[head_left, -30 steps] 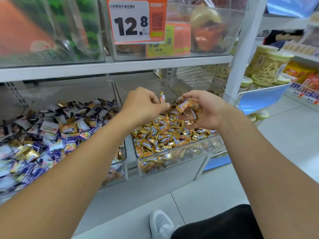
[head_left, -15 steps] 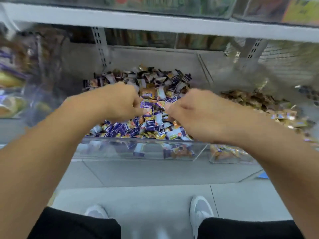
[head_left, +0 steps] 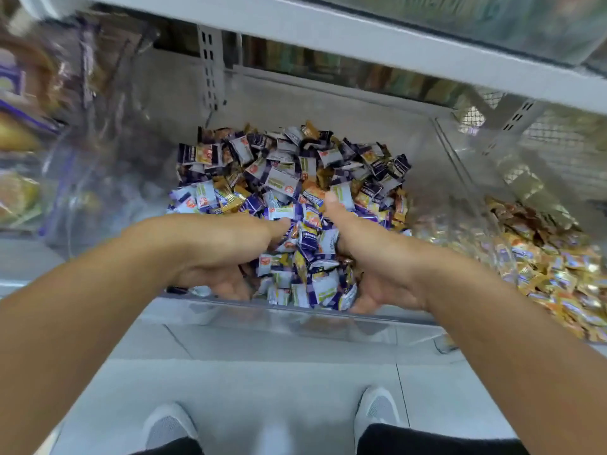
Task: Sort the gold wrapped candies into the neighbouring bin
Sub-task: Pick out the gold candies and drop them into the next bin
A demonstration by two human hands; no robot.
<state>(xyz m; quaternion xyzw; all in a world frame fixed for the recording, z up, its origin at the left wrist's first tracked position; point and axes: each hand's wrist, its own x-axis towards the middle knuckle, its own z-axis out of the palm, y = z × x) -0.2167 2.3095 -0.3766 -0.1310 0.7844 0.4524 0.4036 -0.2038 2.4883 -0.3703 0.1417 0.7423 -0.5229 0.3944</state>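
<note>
A shop shelf (head_left: 328,31) over grey floor (head_left: 279,382). In the clear bin (head_left: 295,318) below it, the left hand (head_left: 226,244) and right hand (head_left: 371,254), fingers curled, scoop mixed candies (head_left: 295,178).

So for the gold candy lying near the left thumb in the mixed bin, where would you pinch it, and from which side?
Probably pinch the gold candy across its raised, crinkled wrapper edge, coming straight down from above with thumb and forefinger. It lies on top of the pile in the mixed bin, hemmed in by purple wrappers, so sideways access looks blocked. The left hand is nearest.
</note>
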